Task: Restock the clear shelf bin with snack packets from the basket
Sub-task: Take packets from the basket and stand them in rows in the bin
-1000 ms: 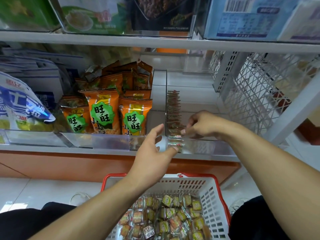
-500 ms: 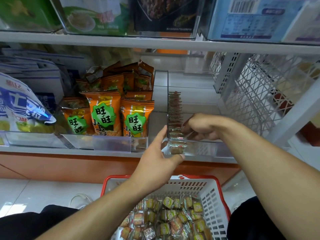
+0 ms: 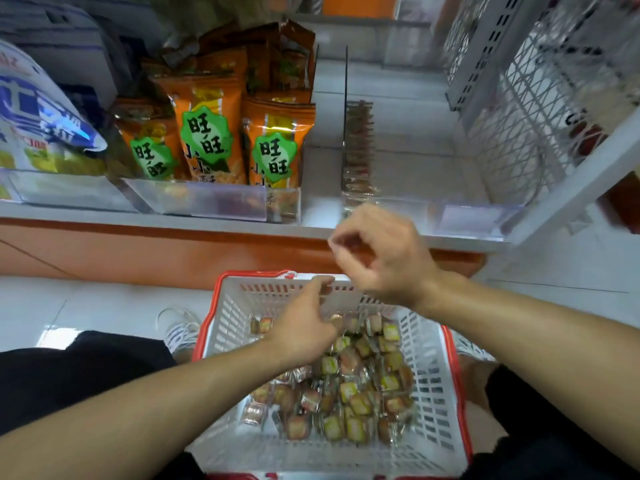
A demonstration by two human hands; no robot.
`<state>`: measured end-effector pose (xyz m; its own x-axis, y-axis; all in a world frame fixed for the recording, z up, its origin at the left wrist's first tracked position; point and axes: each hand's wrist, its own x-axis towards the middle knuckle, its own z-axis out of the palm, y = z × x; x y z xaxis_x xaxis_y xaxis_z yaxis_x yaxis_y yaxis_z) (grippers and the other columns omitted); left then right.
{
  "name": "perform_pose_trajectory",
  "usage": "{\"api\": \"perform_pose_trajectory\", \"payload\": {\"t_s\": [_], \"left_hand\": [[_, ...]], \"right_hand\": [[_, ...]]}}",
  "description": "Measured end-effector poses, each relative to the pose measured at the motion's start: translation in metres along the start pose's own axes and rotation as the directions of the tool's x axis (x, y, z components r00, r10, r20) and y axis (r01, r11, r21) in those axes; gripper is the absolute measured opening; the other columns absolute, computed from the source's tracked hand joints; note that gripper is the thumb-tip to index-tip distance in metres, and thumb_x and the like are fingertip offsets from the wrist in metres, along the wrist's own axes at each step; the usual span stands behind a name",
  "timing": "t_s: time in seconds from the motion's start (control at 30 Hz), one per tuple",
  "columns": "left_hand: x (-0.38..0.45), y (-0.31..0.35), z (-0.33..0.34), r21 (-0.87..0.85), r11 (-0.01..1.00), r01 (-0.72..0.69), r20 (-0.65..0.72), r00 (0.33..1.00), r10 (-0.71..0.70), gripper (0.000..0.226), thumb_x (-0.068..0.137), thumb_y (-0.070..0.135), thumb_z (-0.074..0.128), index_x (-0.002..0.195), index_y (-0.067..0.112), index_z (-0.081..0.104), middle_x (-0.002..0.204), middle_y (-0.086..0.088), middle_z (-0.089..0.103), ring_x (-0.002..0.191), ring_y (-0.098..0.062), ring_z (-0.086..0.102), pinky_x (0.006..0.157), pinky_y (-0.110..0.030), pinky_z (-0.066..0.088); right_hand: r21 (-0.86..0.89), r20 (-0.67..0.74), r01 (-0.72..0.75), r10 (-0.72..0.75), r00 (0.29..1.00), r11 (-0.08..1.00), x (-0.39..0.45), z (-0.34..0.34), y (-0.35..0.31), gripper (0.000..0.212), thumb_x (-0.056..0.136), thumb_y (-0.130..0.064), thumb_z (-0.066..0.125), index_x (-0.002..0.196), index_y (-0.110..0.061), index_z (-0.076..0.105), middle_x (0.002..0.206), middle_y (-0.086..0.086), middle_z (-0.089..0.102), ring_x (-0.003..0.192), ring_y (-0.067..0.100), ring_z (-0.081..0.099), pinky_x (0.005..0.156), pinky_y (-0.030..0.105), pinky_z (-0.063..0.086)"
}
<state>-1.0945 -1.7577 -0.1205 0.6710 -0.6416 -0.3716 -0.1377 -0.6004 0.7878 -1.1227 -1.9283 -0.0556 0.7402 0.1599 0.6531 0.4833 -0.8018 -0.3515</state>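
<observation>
Two hands over the basket [image 3: 221,327]: left hand [image 3: 304,327] reaches loosely curled into snack packets [image 3: 349,393]; right hand [image 3: 384,251], twelve o'clock, fingers curled, contents unclear.

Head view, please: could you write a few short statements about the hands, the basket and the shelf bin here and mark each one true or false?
1. The basket is white with a red rim. True.
2. The left hand is inside the clear shelf bin. False: it is over the basket, at the snack packets.
3. A row of small packets stands along the bin's left wall. True.
4. The basket is empty. False: many small packets lie in it.
5. The right hand hangs in front of the shelf edge, fingers curled. True.
</observation>
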Motion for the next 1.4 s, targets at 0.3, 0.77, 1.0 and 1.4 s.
{"api": "perform_pose_trajectory", "payload": {"t_s": [0.3, 0.77, 1.0, 1.4], "left_hand": [[0.015, -0.125, 0.028, 0.544, 0.819, 0.183, 0.305, 0.866, -0.396, 0.060, 0.089, 0.024, 0.067, 0.145, 0.014, 0.049, 0.138, -0.013, 0.061, 0.113, -0.027, 0.067, 0.095, -0.037, 0.056], [0.033, -0.155, 0.156, 0.613, 0.761, 0.210, 0.261, 0.856, -0.446, 0.061, 0.091, 0.020, 0.058, 0.148, 0.033, 0.042, 0.147, -0.007, 0.036, 0.133, -0.032, 0.049, 0.114, -0.059, 0.036], [0.032, -0.159, 0.146, 0.599, 0.790, 0.135, 0.249, 0.905, -0.344, 0.041, 0.091, 0.018, 0.057, 0.129, 0.032, 0.062, 0.127, -0.005, 0.064, 0.114, -0.027, 0.064, 0.099, -0.038, 0.053], [0.040, -0.092, 0.054, -0.036, 0.903, 0.428, 0.310, 0.864, -0.397, 0.038, 0.091, -0.011, 0.050, 0.117, 0.016, 0.061, 0.077, -0.006, 0.062, 0.052, -0.012, 0.057, 0.044, -0.023, 0.041]], "right_hand": [[-0.538, 0.840, -0.321, 0.526, -0.129, 0.780, -0.203, 0.073, 0.027, 0.066, 0.076, -0.017, 0.080, 0.135, -0.031, 0.053, 0.135, 0.004, 0.056, 0.119, 0.028, 0.057, 0.095, 0.035, 0.049], [-0.486, 0.835, -0.572, 0.545, -0.078, 0.661, -0.249, 0.147, 0.028, 0.082, 0.084, -0.021, 0.066, 0.155, -0.021, 0.025, 0.136, 0.011, 0.057, 0.121, 0.034, 0.058, 0.095, 0.039, 0.048], [-0.444, 0.869, -0.602, 0.482, -0.109, 0.664, -0.251, 0.150, 0.027, 0.063, 0.086, -0.023, 0.066, 0.145, -0.027, 0.042, 0.141, 0.010, 0.056, 0.123, 0.033, 0.057, 0.103, 0.040, 0.049], [-0.406, 0.882, -0.755, 0.437, -0.176, 0.515, -0.128, 0.067, 0.027, 0.039, 0.085, -0.007, 0.069, 0.113, -0.024, 0.049, 0.111, 0.005, 0.058, 0.092, 0.023, 0.057, 0.075, 0.037, 0.050]]}}
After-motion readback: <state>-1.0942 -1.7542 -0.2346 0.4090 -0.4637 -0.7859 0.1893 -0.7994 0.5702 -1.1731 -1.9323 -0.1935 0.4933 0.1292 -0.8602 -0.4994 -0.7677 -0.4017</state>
